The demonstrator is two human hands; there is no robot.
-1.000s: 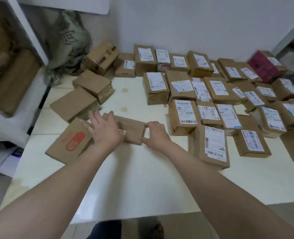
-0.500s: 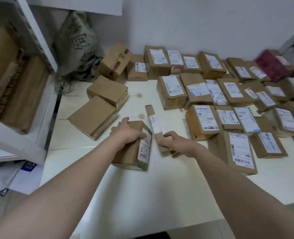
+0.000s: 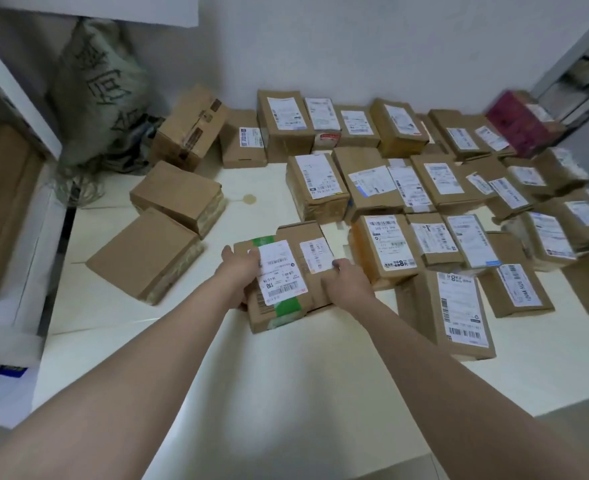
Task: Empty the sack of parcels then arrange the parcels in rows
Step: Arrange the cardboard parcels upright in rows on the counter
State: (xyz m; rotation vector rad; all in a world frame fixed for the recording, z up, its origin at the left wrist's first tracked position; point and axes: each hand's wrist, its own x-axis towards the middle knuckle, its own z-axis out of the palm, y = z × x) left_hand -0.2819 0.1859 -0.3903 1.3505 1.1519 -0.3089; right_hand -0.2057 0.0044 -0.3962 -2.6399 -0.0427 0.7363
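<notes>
Two brown parcels lie label-up side by side at the table's middle. My left hand (image 3: pixel 239 271) grips the left edge of the green-taped parcel (image 3: pixel 279 289). My right hand (image 3: pixel 346 280) rests on the near right corner of the flat labelled parcel (image 3: pixel 308 247) beside it. Several labelled brown parcels (image 3: pixel 383 188) stand in rows from the middle to the right, up to the wall. The grey-green sack (image 3: pixel 102 88) slumps in the back left corner.
Three unlabelled-side boxes (image 3: pixel 147 258) lie loose left of my hands, and a tilted carton (image 3: pixel 191 128) leans near the sack. A white shelf frame (image 3: pixel 16 209) borders the table's left edge. A dark red box (image 3: pixel 518 121) sits at the far right.
Both hands turned their parcels label-up. The green-taped parcel went from standing on edge to lying flat, and the thin parcel now lies flat against its right side.
</notes>
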